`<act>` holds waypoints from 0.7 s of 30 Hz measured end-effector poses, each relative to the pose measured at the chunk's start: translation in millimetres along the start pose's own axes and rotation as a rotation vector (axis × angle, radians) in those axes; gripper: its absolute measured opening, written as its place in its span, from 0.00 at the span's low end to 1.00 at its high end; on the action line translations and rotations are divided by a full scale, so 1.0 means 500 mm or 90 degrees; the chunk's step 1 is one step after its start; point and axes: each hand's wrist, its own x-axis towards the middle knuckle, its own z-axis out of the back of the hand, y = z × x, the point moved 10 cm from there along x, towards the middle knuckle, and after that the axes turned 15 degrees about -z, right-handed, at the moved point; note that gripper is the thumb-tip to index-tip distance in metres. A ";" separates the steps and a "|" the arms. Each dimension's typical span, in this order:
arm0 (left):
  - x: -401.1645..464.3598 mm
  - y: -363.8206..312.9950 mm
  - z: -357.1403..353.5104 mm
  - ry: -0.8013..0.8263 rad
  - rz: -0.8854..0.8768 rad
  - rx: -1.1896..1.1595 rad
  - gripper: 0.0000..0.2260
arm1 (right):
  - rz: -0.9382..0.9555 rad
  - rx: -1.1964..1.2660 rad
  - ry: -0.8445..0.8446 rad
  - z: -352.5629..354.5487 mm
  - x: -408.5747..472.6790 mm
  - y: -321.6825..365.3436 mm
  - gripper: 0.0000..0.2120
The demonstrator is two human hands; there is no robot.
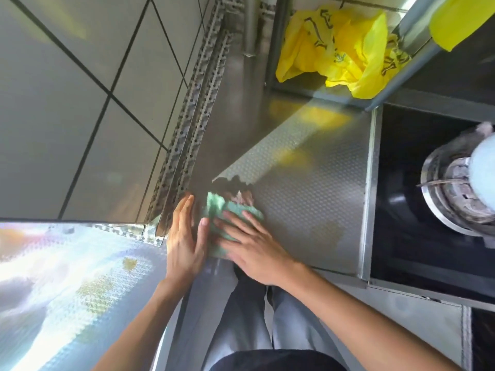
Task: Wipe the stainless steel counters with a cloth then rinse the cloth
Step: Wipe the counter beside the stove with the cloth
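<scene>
A green cloth [222, 210] lies bunched on the dimpled stainless steel counter [308, 188], close to its front edge. My right hand [254, 247] presses flat on top of the cloth with fingers spread. My left hand [184, 236] stands on edge against the cloth's left side, its fingers straight and its thumb touching the cloth. Part of the cloth is hidden under my right hand.
A yellow plastic bag [337, 46] sits on a shelf at the back. To the right a black stove well holds a gas burner [452, 183]. A tiled wall [80, 103] and a perforated metal strip [192, 116] bound the counter on the left. Another shiny counter [67, 285] reflects light at lower left.
</scene>
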 end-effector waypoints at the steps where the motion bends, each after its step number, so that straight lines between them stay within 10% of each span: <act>1: 0.000 0.002 -0.002 0.003 0.001 0.006 0.25 | 0.002 -0.009 0.008 -0.002 -0.036 -0.029 0.22; 9: -0.001 -0.025 -0.032 0.118 0.000 0.090 0.27 | -0.314 0.017 -0.121 0.107 0.037 -0.237 0.24; 16: 0.001 -0.046 -0.034 0.130 -0.002 0.147 0.23 | -0.150 0.031 -0.047 0.029 -0.041 -0.087 0.25; 21: 0.002 -0.047 -0.041 0.135 -0.008 0.156 0.23 | -0.213 -0.019 0.011 0.036 -0.208 -0.250 0.25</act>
